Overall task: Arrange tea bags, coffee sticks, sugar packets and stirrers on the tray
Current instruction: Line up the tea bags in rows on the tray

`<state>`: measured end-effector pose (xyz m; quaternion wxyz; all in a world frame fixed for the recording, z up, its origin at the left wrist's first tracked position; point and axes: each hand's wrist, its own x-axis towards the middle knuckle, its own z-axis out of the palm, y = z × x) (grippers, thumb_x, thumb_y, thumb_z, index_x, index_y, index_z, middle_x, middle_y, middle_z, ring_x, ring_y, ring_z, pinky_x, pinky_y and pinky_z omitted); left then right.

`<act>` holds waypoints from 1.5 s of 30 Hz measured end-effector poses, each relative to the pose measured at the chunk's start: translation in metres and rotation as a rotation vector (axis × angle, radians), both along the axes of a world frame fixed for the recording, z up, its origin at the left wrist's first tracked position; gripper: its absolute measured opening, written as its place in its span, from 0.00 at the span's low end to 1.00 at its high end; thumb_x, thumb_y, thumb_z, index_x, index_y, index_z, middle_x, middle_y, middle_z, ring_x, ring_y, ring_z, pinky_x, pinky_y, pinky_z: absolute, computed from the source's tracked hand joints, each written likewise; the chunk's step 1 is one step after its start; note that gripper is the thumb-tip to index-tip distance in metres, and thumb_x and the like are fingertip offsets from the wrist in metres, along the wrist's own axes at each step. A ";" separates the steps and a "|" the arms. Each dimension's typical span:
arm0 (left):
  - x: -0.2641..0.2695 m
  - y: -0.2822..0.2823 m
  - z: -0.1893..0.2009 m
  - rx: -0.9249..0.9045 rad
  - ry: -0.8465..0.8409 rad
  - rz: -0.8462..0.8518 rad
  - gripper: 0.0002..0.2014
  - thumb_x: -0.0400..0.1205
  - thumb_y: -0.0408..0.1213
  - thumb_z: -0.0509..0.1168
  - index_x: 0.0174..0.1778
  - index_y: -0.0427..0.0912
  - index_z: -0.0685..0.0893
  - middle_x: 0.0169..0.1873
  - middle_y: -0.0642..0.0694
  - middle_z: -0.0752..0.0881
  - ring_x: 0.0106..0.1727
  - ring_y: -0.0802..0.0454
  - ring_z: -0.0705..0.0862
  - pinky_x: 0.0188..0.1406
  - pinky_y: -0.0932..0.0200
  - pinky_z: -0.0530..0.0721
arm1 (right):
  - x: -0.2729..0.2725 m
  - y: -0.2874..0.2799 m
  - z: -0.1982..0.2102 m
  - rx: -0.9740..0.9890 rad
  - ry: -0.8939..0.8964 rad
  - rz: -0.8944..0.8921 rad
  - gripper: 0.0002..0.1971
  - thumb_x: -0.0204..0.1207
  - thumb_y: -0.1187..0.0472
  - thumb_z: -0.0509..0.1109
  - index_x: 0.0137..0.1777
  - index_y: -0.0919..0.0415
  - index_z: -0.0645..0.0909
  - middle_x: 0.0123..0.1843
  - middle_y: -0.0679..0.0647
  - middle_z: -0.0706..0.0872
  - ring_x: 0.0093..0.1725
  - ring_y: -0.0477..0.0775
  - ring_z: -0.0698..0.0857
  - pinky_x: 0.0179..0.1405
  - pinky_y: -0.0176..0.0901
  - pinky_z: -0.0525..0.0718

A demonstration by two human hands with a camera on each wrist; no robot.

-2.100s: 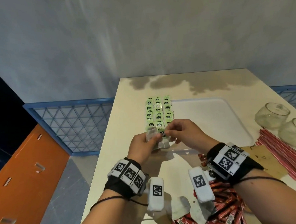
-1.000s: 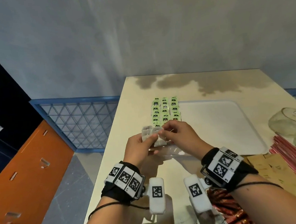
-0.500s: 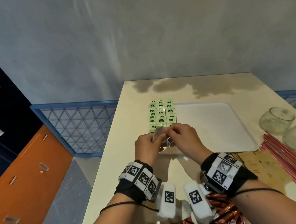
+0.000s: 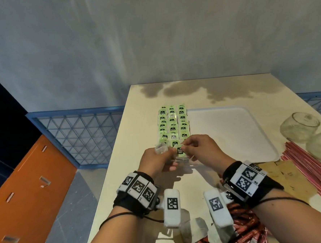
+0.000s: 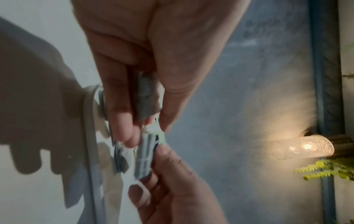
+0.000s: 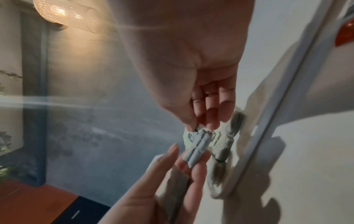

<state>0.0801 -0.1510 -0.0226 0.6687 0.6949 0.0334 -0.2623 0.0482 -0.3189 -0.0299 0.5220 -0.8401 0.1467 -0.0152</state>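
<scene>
A white tray (image 4: 232, 135) lies on the table, with rows of green-tagged tea bags (image 4: 173, 124) along its left side. Over the tray's near left corner my left hand (image 4: 164, 153) grips a pale tea bag (image 4: 161, 148) between thumb and fingers; the left wrist view shows this tea bag (image 5: 146, 98) too. Just to its right, my right hand (image 4: 184, 149) pinches a green tag (image 4: 180, 150). In the right wrist view the pouch (image 6: 197, 149) under that tag rests on my left hand's fingers.
Red coffee sticks (image 4: 245, 234) and loose tea bags (image 4: 194, 230) lie near the front edge. Brown sugar packets (image 4: 287, 175), red stirrers (image 4: 309, 166) and two glass jars (image 4: 301, 127) are on the right. The table's left edge drops to the floor.
My hands have drawn slightly apart over the tray's near left corner. The green tag now shows between them, held by my right fingers. The view has shifted a little.
</scene>
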 end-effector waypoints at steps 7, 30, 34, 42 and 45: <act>0.021 0.022 0.008 -0.068 0.173 0.160 0.11 0.82 0.30 0.53 0.42 0.30 0.80 0.44 0.28 0.90 0.49 0.29 0.88 0.41 0.39 0.90 | 0.017 -0.017 -0.015 -0.246 0.028 -0.008 0.02 0.76 0.61 0.76 0.42 0.55 0.87 0.38 0.47 0.86 0.40 0.46 0.82 0.32 0.22 0.72; 0.012 0.009 -0.005 0.055 -0.320 0.057 0.09 0.79 0.31 0.73 0.54 0.44 0.88 0.45 0.41 0.92 0.48 0.44 0.91 0.48 0.50 0.89 | 0.009 0.015 0.007 0.093 -0.153 0.040 0.04 0.75 0.56 0.77 0.43 0.54 0.86 0.39 0.49 0.87 0.40 0.50 0.84 0.45 0.51 0.85; 0.005 -0.002 -0.001 0.227 -0.485 0.116 0.09 0.77 0.38 0.74 0.52 0.47 0.86 0.46 0.51 0.89 0.48 0.53 0.88 0.48 0.53 0.88 | 0.000 0.012 0.014 0.039 -0.219 -0.039 0.08 0.77 0.58 0.75 0.39 0.59 0.82 0.36 0.56 0.85 0.38 0.55 0.83 0.46 0.59 0.86; -0.017 -0.023 0.004 0.002 -0.288 0.094 0.09 0.78 0.46 0.73 0.48 0.45 0.90 0.44 0.45 0.92 0.47 0.49 0.92 0.51 0.46 0.91 | -0.018 0.017 0.019 -0.185 -0.220 -0.019 0.02 0.76 0.61 0.71 0.42 0.55 0.82 0.40 0.51 0.89 0.44 0.53 0.87 0.49 0.56 0.86; -0.014 -0.023 0.004 -0.027 -0.271 0.128 0.10 0.81 0.40 0.72 0.51 0.37 0.87 0.45 0.41 0.92 0.45 0.48 0.92 0.46 0.49 0.91 | -0.022 0.019 0.024 -0.208 -0.228 0.023 0.04 0.77 0.60 0.72 0.49 0.53 0.87 0.45 0.45 0.89 0.48 0.47 0.87 0.51 0.49 0.85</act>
